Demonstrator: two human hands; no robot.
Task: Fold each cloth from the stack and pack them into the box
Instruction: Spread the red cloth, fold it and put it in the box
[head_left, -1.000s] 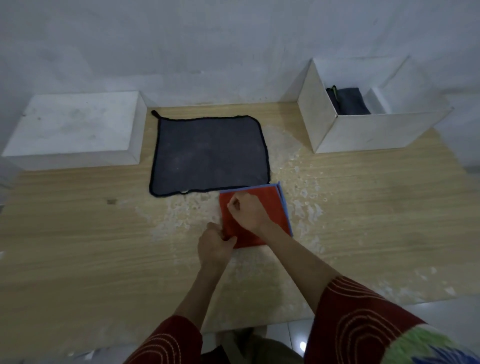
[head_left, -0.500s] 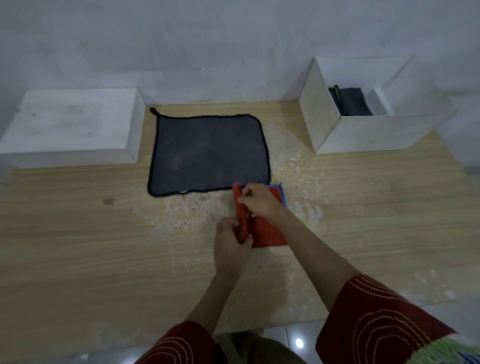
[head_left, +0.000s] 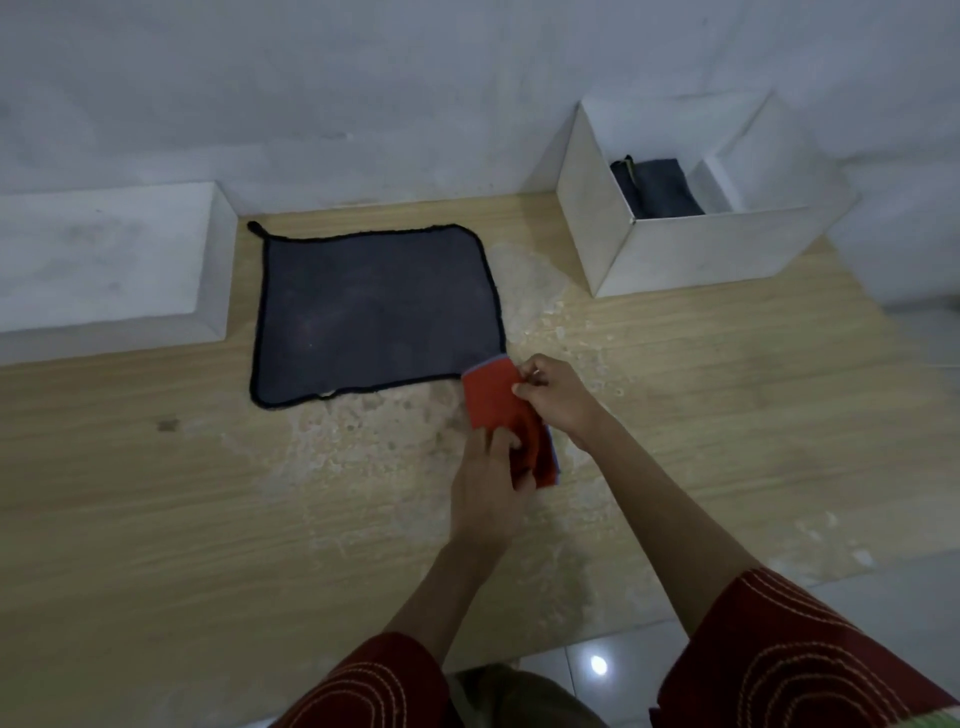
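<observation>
The red cloth (head_left: 493, 400) is folded small, near the middle of the table (head_left: 156, 493). The right hand (head_left: 558, 397) pinches its far end with curled fingers. The left hand (head_left: 485, 488) grips its near end. A grey cloth (head_left: 374, 317) lies flat by the far edge of the table, and the red cloth's far end overlaps its near right corner. The box (head_left: 691, 249) stands at the far right corner with a dark cloth (head_left: 660, 189) folded inside. A white block (head_left: 104, 249) sits at the far left.
</observation>
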